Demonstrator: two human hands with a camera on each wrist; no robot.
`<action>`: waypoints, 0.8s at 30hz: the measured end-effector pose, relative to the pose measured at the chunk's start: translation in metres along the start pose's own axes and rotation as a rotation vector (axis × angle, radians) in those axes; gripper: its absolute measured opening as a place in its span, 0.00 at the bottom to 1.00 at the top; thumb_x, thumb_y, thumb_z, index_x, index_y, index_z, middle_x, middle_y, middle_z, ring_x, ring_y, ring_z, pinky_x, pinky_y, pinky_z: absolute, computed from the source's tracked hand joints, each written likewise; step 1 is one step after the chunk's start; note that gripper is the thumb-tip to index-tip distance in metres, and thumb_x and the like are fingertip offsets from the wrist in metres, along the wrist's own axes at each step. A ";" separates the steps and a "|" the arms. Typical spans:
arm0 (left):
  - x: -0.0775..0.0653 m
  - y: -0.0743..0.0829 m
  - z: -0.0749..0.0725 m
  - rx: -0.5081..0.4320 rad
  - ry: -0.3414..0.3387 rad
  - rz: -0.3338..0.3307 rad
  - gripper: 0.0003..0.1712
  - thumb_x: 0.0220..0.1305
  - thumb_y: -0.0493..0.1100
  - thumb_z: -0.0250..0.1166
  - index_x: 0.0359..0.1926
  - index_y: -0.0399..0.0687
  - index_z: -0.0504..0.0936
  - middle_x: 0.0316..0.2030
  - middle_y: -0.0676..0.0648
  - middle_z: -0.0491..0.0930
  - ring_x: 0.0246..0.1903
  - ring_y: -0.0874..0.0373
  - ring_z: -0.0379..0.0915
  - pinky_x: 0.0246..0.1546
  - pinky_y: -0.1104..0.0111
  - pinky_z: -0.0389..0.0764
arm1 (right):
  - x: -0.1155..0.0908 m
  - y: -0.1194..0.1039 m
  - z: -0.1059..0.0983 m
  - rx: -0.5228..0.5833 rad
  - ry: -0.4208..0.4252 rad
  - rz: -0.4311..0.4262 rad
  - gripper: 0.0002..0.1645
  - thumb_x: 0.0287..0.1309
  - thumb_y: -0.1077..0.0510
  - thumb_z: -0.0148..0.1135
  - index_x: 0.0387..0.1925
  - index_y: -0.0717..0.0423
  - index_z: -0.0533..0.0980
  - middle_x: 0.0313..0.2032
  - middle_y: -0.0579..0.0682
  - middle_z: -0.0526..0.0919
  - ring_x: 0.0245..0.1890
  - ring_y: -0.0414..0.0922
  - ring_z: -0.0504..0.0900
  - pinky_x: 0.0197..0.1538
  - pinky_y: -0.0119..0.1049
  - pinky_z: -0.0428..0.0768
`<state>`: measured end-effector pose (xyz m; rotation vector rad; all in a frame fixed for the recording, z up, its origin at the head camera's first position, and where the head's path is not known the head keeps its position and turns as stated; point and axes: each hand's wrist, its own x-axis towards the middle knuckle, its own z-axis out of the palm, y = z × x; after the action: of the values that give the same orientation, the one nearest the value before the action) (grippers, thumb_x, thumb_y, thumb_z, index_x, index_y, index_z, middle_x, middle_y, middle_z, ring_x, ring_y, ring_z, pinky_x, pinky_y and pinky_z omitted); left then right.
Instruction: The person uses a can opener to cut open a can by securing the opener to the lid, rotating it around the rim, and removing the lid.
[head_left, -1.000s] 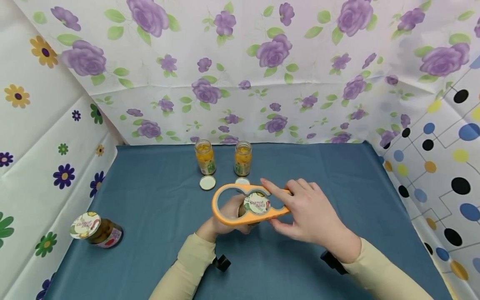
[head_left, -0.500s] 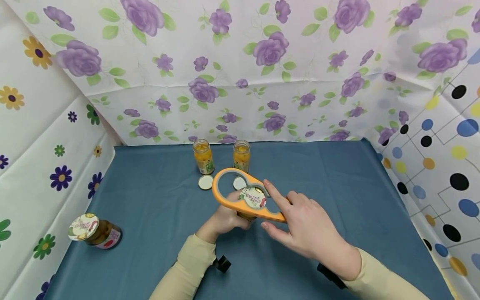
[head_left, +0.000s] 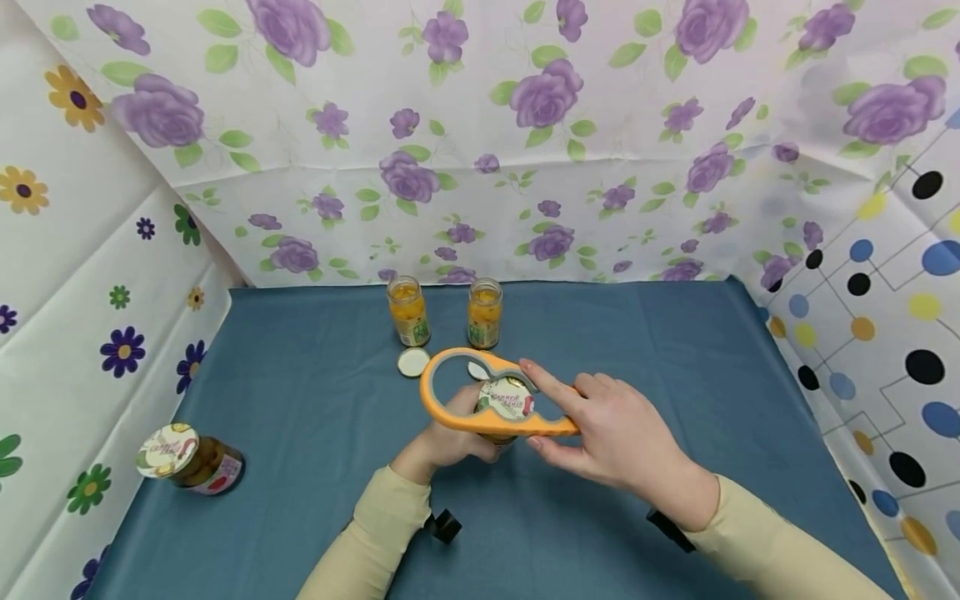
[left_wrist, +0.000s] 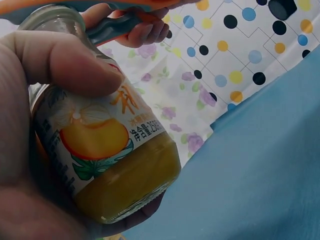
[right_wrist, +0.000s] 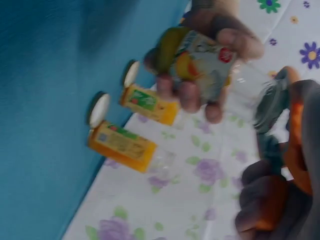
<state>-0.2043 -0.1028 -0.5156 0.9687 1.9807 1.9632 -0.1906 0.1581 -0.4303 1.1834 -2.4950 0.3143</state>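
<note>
In the head view my left hand (head_left: 448,433) holds a glass fruit jar below its printed lid (head_left: 507,398). The left wrist view shows the jar's peach label (left_wrist: 95,135) and yellow contents, with the thumb laid across the glass. An orange jar opener (head_left: 551,427) with grey inner edges lies around the lid. My right hand (head_left: 626,433) grips the opener's handles from the right, its index finger (head_left: 551,383) extended along the upper one. In the right wrist view the opener (right_wrist: 297,125) is at the jar's top, partly blurred.
Two open jars of yellow fruit, the left one (head_left: 408,312) and the right one (head_left: 484,315), stand at the back. A lid (head_left: 413,362) lies before the left jar, another (head_left: 477,370) before the right. A lidded dark jar (head_left: 213,467) is at the left on the blue cloth (head_left: 315,400).
The opener's handle end swung down toward me, then partly back up, with the right hand moving along. The left hand keeps hold of the jar, which shifted slightly.
</note>
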 end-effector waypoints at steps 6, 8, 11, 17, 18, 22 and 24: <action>0.000 0.002 -0.003 0.032 -0.010 -0.044 0.47 0.38 0.27 0.67 0.68 0.34 0.75 0.55 0.40 0.83 0.44 0.51 0.76 0.51 0.60 0.75 | 0.000 0.007 0.007 0.049 0.119 -0.043 0.45 0.76 0.22 0.41 0.80 0.41 0.69 0.20 0.38 0.59 0.18 0.34 0.54 0.21 0.30 0.59; 0.000 0.002 -0.003 0.032 -0.008 -0.050 0.47 0.38 0.28 0.68 0.68 0.34 0.75 0.55 0.40 0.83 0.44 0.51 0.77 0.51 0.61 0.76 | 0.000 0.008 0.008 0.058 0.132 -0.044 0.44 0.76 0.22 0.42 0.79 0.41 0.70 0.20 0.37 0.58 0.18 0.33 0.53 0.20 0.29 0.58; 0.000 0.002 -0.003 0.019 -0.009 -0.047 0.47 0.38 0.27 0.68 0.68 0.34 0.76 0.55 0.39 0.83 0.44 0.51 0.77 0.51 0.60 0.76 | 0.001 0.009 0.007 0.066 0.141 -0.046 0.44 0.76 0.22 0.43 0.79 0.41 0.71 0.19 0.37 0.58 0.17 0.33 0.52 0.20 0.29 0.56; -0.003 0.001 -0.001 -0.041 -0.013 -0.045 0.45 0.37 0.22 0.67 0.66 0.32 0.77 0.53 0.37 0.82 0.43 0.49 0.77 0.47 0.60 0.78 | -0.001 0.012 0.005 0.058 0.127 -0.019 0.45 0.75 0.21 0.42 0.78 0.41 0.72 0.18 0.36 0.57 0.17 0.32 0.50 0.19 0.29 0.54; -0.003 0.001 -0.001 -0.048 -0.014 -0.050 0.45 0.37 0.22 0.67 0.66 0.32 0.77 0.54 0.37 0.82 0.44 0.50 0.77 0.48 0.60 0.78 | -0.002 0.013 0.004 0.060 0.116 -0.010 0.45 0.75 0.21 0.42 0.78 0.41 0.72 0.18 0.36 0.57 0.17 0.32 0.51 0.19 0.29 0.54; -0.002 -0.001 -0.001 -0.049 -0.022 -0.049 0.46 0.39 0.24 0.68 0.67 0.32 0.75 0.54 0.37 0.82 0.44 0.50 0.77 0.48 0.60 0.77 | -0.003 0.013 0.002 0.102 0.057 0.030 0.45 0.73 0.21 0.48 0.80 0.38 0.69 0.20 0.35 0.60 0.19 0.33 0.55 0.22 0.30 0.59; -0.001 -0.002 -0.002 -0.037 -0.026 -0.038 0.45 0.40 0.25 0.69 0.67 0.32 0.75 0.53 0.38 0.82 0.43 0.51 0.77 0.49 0.60 0.77 | -0.003 0.012 -0.001 0.157 0.013 0.062 0.44 0.72 0.24 0.55 0.81 0.36 0.67 0.22 0.34 0.62 0.21 0.33 0.58 0.25 0.31 0.62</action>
<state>-0.2051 -0.1048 -0.5180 0.9358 1.9284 1.9499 -0.1978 0.1684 -0.4313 1.1596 -2.5378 0.5419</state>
